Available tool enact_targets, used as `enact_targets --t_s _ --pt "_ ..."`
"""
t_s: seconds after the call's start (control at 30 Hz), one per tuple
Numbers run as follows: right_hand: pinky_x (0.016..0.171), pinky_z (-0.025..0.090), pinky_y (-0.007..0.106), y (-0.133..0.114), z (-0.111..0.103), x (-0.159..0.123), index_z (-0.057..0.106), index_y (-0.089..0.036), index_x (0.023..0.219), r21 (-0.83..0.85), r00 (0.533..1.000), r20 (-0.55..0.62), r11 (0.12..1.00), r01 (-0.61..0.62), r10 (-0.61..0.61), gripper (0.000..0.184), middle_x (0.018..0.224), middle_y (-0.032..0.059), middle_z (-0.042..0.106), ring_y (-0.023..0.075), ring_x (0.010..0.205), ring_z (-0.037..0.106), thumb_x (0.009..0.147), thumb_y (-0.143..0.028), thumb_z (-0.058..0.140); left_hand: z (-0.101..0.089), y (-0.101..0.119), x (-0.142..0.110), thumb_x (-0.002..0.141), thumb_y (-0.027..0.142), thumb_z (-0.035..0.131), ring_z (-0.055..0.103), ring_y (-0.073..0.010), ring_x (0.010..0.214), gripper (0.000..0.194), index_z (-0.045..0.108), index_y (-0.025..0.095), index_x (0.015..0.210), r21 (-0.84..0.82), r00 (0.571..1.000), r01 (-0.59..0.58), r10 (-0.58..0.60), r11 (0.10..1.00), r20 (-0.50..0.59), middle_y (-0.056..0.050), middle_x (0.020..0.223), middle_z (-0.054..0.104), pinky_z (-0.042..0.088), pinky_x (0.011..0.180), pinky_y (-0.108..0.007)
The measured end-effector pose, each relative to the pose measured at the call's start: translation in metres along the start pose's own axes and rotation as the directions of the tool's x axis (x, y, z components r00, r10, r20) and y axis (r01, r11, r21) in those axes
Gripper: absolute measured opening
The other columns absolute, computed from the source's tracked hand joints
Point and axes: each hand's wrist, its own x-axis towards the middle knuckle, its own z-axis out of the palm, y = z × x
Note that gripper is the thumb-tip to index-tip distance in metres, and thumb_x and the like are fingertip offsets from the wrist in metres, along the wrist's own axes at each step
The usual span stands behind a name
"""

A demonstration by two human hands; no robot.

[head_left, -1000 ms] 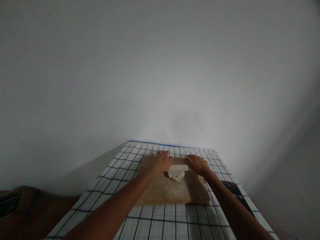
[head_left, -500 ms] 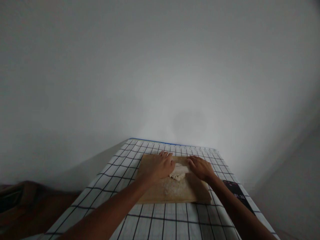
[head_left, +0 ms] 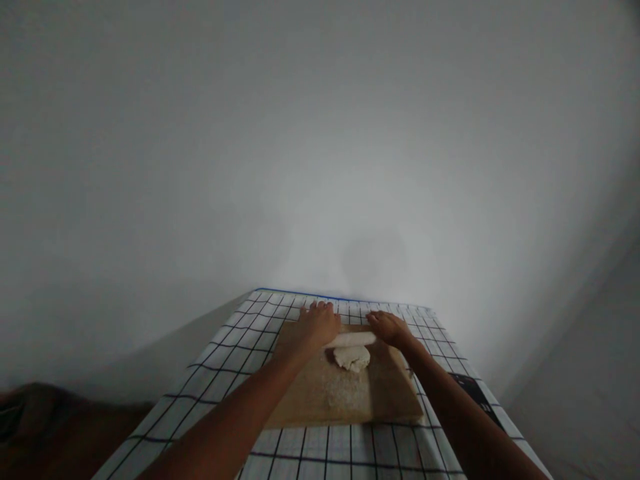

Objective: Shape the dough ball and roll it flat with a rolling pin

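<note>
A pale rolling pin [head_left: 351, 340] lies crosswise over the far part of a wooden board [head_left: 295, 404]. My left hand [head_left: 320, 324] is closed over its left end, fingers pointing away from me. At the right end, my right hand [head_left: 390, 327] grips the pin too, covering that end. Just on the near side of the pin sits a lumpy, rough-edged piece of dough [head_left: 353, 359]. White flour [head_left: 344, 393] is scattered on the board in front of it.
A white tablecloth with dark grid lines [head_left: 220, 363] covers the table. On the right, partly behind my forearm, lies a dark phone [head_left: 473, 390]. A plain wall [head_left: 320, 167] rises behind the table. Something brown [head_left: 65, 427] stands low at the left.
Both hands have moved away from me and slightly left with the rolling pin, which now lies beyond the dough. More of the dough shows. The view has tilted up slightly.
</note>
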Motion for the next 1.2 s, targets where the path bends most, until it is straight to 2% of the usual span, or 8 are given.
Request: enact_targets --t_s 0.13,0.33,0.5,0.67,0.77,0.93,1.1,1.2 --pt "0.106 0.047 0.034 0.005 0.006 -0.017 0.069 -0.024 0.128 0.002 1.0 -0.027 1.0 0.004 -0.003 0.045 0.138 0.0074 0.069 0.0216 0.128 0.062 0.107 -0.031 0.029 0.004 0.002 -0.005 0.098 0.029 0.043 0.057 -0.0355 0.126 0.038 0.066 0.014 0.124 -0.005 1.0 -0.025 0.025 1.0 0.015 -0.02 0.13 0.067 0.04 0.106 -0.055" --pt "0.113 0.043 0.035 -0.003 0.002 -0.053 0.065 -0.023 0.135 -0.013 0.998 -0.065 1.0 0.007 -0.008 0.048 0.147 0.007 0.062 0.0215 0.14 0.053 0.107 -0.03 0.028 0.0 0.006 -0.016 0.099 0.032 0.042 0.049 -0.0347 0.138 0.045 0.059 0.018 0.138 -0.027 0.996 -0.062 0.063 0.998 0.06 -0.017 0.144 0.061 0.036 0.112 -0.056" --pt "0.108 0.048 0.036 -0.015 0.002 -0.087 0.069 -0.022 0.129 -0.014 0.994 -0.113 1.0 -0.002 0.0 0.049 0.145 0.007 0.064 0.0228 0.134 0.058 0.108 -0.028 0.025 -0.004 0.011 -0.034 0.099 0.031 0.042 0.049 -0.0343 0.139 0.045 0.061 0.019 0.138 -0.029 0.991 -0.118 0.12 0.993 0.059 -0.016 0.143 0.063 0.035 0.113 -0.054" --pt "0.117 0.04 0.038 -0.017 0.011 -0.107 0.068 -0.021 0.133 0.015 0.987 -0.158 1.0 0.019 -0.017 0.046 0.147 0.0083 0.062 0.0239 0.142 0.052 0.107 -0.026 0.03 -0.001 0.016 -0.05 0.101 0.033 0.04 0.039 -0.0365 0.146 0.048 0.058 0.018 0.143 -0.023 0.984 -0.173 0.174 0.985 0.031 -0.016 0.151 0.056 0.023 0.121 -0.058" --pt "0.115 0.042 0.037 -0.017 0.007 -0.098 0.067 -0.02 0.133 0.009 0.988 -0.152 1.0 -0.017 0.018 0.05 0.146 0.0091 0.063 0.0237 0.139 0.054 0.108 -0.029 0.025 -0.001 0.017 -0.047 0.101 0.032 0.041 0.044 -0.0346 0.143 0.046 0.061 0.017 0.139 -0.03 0.986 -0.164 0.165 0.986 0.04 -0.015 0.146 0.06 0.029 0.119 -0.055" --pt "0.102 0.049 0.035 -0.015 -0.009 -0.063 0.067 -0.022 0.127 -0.007 0.995 -0.084 0.998 -0.061 0.06 0.05 0.139 0.0086 0.067 0.024 0.129 0.061 0.109 -0.035 0.023 -0.003 0.013 -0.027 0.101 0.032 0.04 0.059 -0.0298 0.127 0.039 0.066 0.019 0.128 -0.019 0.992 -0.1 0.101 0.995 0.071 -0.015 0.129 0.069 0.043 0.107 -0.046" --pt "0.094 0.051 0.035 -0.012 -0.01 -0.034 0.069 -0.022 0.117 -0.018 0.991 -0.069 0.993 -0.112 0.111 0.049 0.126 0.0108 0.072 0.0243 0.116 0.068 0.108 -0.037 0.023 -0.004 0.009 -0.005 0.103 0.029 0.034 0.065 -0.032 0.117 0.041 0.069 0.015 0.12 0.017 0.997 -0.037 0.036 0.999 0.073 -0.019 0.122 0.071 0.049 0.099 -0.048" --pt "0.091 0.052 0.036 -0.012 -0.008 -0.023 0.069 -0.022 0.114 -0.024 0.988 -0.061 0.99 -0.142 0.141 0.049 0.124 0.0109 0.073 0.0249 0.114 0.069 0.108 -0.037 0.023 -0.004 0.006 0.005 0.101 0.025 0.038 0.065 -0.0344 0.116 0.039 0.072 0.013 0.115 0.041 0.995 -0.04 0.037 0.998 0.091 -0.021 0.121 0.07 0.05 0.096 -0.05"
